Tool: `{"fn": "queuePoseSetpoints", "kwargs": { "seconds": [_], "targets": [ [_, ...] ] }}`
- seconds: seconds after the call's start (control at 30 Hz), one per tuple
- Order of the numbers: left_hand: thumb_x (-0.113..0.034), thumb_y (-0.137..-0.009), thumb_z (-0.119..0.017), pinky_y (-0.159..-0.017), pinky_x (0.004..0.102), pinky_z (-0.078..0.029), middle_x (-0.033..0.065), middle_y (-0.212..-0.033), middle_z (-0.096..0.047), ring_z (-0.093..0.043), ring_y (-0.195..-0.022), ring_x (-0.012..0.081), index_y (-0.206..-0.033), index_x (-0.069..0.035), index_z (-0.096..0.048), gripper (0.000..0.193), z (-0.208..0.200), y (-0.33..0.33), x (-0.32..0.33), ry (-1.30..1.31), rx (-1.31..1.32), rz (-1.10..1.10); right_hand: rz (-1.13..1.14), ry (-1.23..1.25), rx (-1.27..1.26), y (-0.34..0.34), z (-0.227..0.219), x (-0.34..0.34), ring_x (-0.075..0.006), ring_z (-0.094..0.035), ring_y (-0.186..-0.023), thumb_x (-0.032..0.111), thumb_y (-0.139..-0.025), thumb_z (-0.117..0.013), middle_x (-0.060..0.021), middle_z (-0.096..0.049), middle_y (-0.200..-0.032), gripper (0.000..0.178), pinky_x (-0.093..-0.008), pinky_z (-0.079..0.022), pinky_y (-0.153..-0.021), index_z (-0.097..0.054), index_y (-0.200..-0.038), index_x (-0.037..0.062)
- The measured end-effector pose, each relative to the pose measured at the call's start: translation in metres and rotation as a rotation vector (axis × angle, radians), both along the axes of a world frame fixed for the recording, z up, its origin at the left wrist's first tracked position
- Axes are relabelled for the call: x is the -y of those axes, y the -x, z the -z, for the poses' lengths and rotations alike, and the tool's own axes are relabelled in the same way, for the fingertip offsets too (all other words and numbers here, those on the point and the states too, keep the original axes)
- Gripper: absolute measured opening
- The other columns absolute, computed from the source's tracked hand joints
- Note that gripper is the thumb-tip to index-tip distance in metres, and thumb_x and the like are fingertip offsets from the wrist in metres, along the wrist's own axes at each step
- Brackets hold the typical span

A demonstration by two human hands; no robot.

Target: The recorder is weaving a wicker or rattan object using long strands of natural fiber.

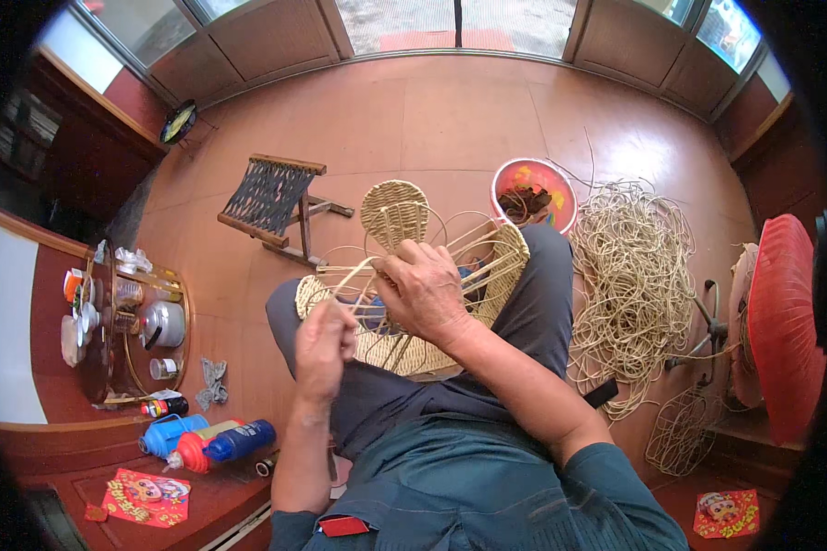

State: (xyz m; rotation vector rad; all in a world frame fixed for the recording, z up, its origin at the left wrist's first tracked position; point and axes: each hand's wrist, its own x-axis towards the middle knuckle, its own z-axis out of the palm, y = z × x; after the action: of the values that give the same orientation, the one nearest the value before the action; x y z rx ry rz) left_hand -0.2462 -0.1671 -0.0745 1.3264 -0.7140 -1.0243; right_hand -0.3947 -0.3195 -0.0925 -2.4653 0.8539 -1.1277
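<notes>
A half-woven wicker piece (404, 354) lies across my lap between my knees. It has a rounded woven end (394, 213) and loose strands standing up from it. My left hand (324, 351) is closed, pinching a pale wicker strand (351, 277) near the piece's left side. That strand runs up to my right hand (420, 289), whose fingers are closed on strands over the middle of the weave. My right hand and forearm hide part of the weave behind them.
A large tangle of wicker strands (629, 285) lies on the floor to the right, beside a pink-rimmed basin (496, 197). A folding stool (266, 197) stands ahead to the left. At left, a low shelf (188, 340) bears a kettle (164, 323); flasks (239, 441) lie nearby. A red-cushioned chair (786, 321) is at right.
</notes>
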Motion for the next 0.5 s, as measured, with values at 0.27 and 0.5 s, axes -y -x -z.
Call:
{"fn": "queuePoseSetpoints", "kwargs": {
  "seconds": [0.27, 0.5],
  "targets": [
    [-0.036, -0.12, -0.056, -0.065, 0.0269, -0.053, 0.0035, -0.095, -0.067, -0.062, -0.075, 0.0109, -0.128, -0.008, -0.066, 0.03, 0.004, -0.119, -0.04, 0.072, -0.034, -0.491, 0.023, -0.027, 0.018, -0.007, 0.004, -0.003, -0.0283, -0.066, -0.085, 0.028, -0.091, -0.082, -0.006, -0.062, -0.086, 0.017, -0.0442, -0.047, -0.078, -0.076, -0.088, 0.0131],
    [-0.022, -0.111, -0.063, -0.103, 0.043, -0.056, 0.0209, -0.128, -0.078, -0.075, -0.115, 0.0315, -0.135, -0.001, -0.075, 0.035, -0.026, -0.043, 0.016, -0.145, 1.278, -0.267, 0.064, 0.068, 0.036, -0.017, 0.012, 0.0, -0.0263, -0.065, -0.08, 0.027, -0.09, -0.083, -0.0036, -0.059, -0.082, 0.021, -0.0442, -0.046, -0.074, -0.069, -0.08, 0.0154]
  ]
}}
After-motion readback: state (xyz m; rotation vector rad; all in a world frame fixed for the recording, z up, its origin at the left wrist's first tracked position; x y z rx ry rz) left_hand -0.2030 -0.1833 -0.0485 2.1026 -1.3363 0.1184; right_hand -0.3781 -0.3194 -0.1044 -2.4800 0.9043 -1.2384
